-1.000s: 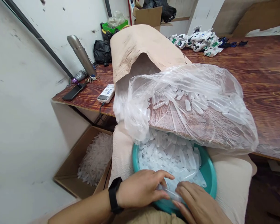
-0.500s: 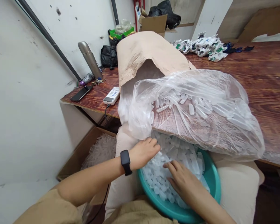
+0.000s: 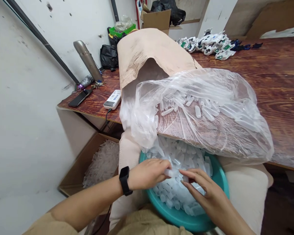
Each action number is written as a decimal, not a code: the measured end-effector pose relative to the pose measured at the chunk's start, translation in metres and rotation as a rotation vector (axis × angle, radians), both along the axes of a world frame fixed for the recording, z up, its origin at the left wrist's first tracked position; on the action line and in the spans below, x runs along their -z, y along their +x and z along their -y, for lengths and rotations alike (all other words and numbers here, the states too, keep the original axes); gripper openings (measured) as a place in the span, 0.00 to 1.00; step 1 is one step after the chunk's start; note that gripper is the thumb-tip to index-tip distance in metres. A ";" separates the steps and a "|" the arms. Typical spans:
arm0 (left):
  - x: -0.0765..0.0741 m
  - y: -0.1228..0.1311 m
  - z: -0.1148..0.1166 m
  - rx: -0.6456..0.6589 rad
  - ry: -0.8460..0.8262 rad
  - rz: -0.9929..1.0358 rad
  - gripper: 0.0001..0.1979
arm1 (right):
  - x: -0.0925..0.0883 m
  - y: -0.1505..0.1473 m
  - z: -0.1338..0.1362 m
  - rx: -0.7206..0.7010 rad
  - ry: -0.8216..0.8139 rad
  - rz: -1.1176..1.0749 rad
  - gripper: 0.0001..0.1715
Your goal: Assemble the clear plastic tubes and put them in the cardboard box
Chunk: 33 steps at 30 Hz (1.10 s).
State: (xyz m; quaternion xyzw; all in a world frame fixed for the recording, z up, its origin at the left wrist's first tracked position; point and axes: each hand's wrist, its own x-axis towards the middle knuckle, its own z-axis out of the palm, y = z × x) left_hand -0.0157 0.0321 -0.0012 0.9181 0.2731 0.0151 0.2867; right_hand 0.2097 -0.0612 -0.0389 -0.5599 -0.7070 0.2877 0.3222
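A teal basin [image 3: 218, 187] on my lap is heaped with small clear plastic tubes [image 3: 181, 160]. My left hand [image 3: 147, 173], with a black watch on the wrist, pinches one clear tube [image 3: 169, 172] over the basin's near left side. My right hand [image 3: 205, 192] hovers just right of it above the heap, fingers stretched toward the same tube, touching its end. Above the basin a clear plastic bag [image 3: 203, 111] holding more tubes spills over the table edge out of a brown paper sack [image 3: 149, 52].
A wooden table [image 3: 279, 81] carries a phone [image 3: 79, 97], a white remote [image 3: 112, 99], a metal flask [image 3: 87, 60] and white packaged parts [image 3: 205, 42] at the back. A cardboard box of tubes [image 3: 98, 163] stands on the floor at left. White wall on the left.
Both hands pulled back from deep in the heap toward the basin's near side, and my left hand has picked up a single tube, with the right hand's fingers meeting it.
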 end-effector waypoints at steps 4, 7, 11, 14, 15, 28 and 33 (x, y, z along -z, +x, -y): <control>-0.006 -0.002 0.012 -0.020 -0.086 0.124 0.10 | -0.010 -0.003 0.004 0.004 0.059 -0.044 0.14; -0.010 -0.002 0.016 -0.029 -0.110 0.143 0.12 | -0.014 -0.004 0.009 -0.047 0.058 -0.037 0.15; -0.012 -0.003 0.022 -0.121 -0.224 0.209 0.12 | -0.018 -0.006 0.018 0.017 0.030 -0.080 0.14; -0.011 -0.003 0.027 -0.132 -0.239 0.241 0.11 | -0.018 -0.009 0.024 0.060 0.006 -0.108 0.13; -0.011 -0.003 0.029 -0.119 -0.219 0.243 0.11 | -0.017 -0.010 0.025 0.062 -0.021 -0.119 0.14; -0.009 -0.002 0.034 -0.098 -0.234 0.250 0.10 | -0.030 -0.003 0.021 -0.091 -0.035 0.154 0.15; -0.008 -0.003 0.037 -0.105 -0.271 0.221 0.11 | -0.028 -0.001 0.020 -0.167 0.071 0.281 0.14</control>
